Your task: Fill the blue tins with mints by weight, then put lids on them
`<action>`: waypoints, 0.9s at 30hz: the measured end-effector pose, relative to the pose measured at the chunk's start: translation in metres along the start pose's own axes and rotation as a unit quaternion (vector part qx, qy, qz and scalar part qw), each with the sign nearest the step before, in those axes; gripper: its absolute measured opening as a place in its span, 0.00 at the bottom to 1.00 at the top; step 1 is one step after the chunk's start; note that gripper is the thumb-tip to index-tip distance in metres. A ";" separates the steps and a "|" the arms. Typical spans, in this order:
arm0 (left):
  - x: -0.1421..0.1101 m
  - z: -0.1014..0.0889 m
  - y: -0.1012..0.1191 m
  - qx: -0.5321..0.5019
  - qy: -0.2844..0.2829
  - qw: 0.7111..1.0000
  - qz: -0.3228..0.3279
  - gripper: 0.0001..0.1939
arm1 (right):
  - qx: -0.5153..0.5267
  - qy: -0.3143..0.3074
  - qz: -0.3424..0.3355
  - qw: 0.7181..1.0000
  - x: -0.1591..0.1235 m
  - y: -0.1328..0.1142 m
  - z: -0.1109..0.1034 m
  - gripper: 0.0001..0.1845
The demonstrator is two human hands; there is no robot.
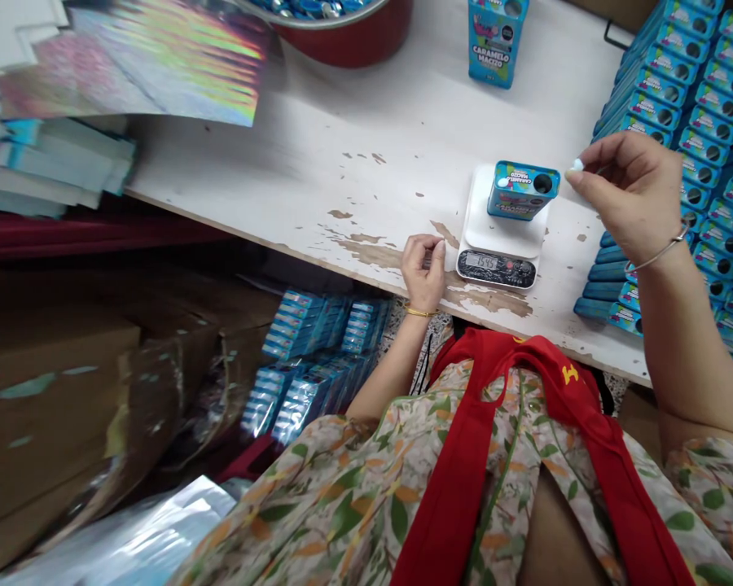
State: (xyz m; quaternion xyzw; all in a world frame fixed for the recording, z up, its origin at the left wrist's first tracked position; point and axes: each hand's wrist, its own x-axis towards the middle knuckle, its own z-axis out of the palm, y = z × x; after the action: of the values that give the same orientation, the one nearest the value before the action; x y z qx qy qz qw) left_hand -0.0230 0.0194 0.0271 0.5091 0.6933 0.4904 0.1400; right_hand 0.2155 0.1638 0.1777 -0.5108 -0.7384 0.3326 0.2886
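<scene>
1. While the right hand (571, 175), right of centre in the upper half of the frame, pinches a small pale piece (577, 165) between thumb and fingertip, the blue box (516, 199) stands upright just to its left, apart from the fingers.
2. The blue box rests on the white kitchen scale (504, 236), its top showing a round dark hole at the right end; the scale's display is lit.
3. The left hand (426, 260), near the centre, rests at the front edge of the worn white table (318, 163), left of the scale. Its fingers are curled in with the thumb close by; whether they hold anything, I cannot tell.
4. At the top stands another blue carton (492, 49), with a red bowl (348, 37) of blue-wrapped items to its left.
5. Stacked blue boxes (672, 89) fill the upper right; shiny printed sheets (183, 61) lie upper left.
</scene>
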 end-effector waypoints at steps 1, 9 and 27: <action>0.000 0.000 0.000 -0.012 0.003 1.000 0.000 0.19 | 0.014 0.004 -0.004 1.000 0.002 0.000 0.002 0.12; 0.002 0.003 -0.001 -0.046 0.014 0.999 -0.003 0.20 | 0.218 -0.021 0.024 0.975 0.009 -0.003 0.013 0.14; 0.069 0.015 0.071 0.166 -0.157 0.942 0.246 0.34 | 0.558 -0.086 0.378 0.733 -0.121 -0.013 0.052 0.16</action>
State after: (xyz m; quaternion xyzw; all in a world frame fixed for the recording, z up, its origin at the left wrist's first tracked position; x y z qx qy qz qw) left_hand -0.0022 0.0855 0.0991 0.7506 0.5870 0.3013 0.0355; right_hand 0.2057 0.0356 0.1460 -0.4642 -0.1875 0.8093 0.3072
